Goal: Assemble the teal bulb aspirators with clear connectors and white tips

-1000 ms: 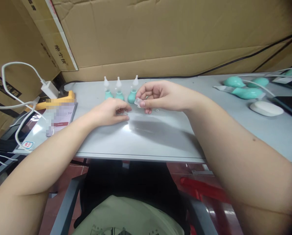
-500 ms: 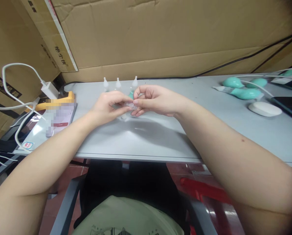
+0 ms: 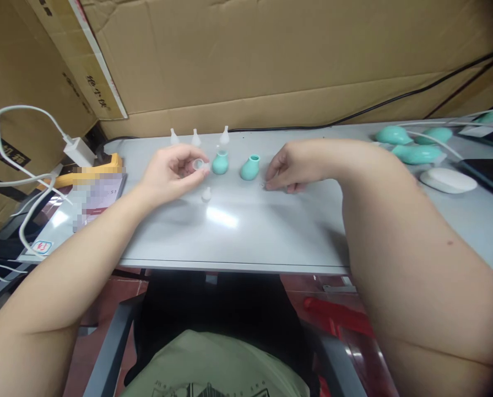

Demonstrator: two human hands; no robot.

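Note:
My left hand [image 3: 175, 173] pinches a clear, cup-shaped plastic piece [image 3: 199, 164], its round opening facing up. To its right stand two teal rubber bulbs, one upright bulb [image 3: 220, 164] and one tilted bulb [image 3: 250, 169], both with open necks. My right hand [image 3: 285, 170] is down at the table to the right of the bulbs, thumb and fingers together at a tiny clear thing too small to name. A small white tip [image 3: 206, 194] stands in front of my left hand. Behind it are translucent nozzle tips, including a right-hand nozzle [image 3: 225, 135].
More teal bulbs [image 3: 393, 135], some in clear wrapping, lie at the right near a white mouse-shaped object [image 3: 448, 180]. A booklet [image 3: 106, 196], a yellow object [image 3: 109, 165] and a white charger [image 3: 80, 151] with cable are at left. Cardboard [image 3: 271, 60] walls the back.
My hands have come apart. The right hand has moved right and down to the table, while the left has shifted slightly left with the clear piece. The two bulbs now show fully.

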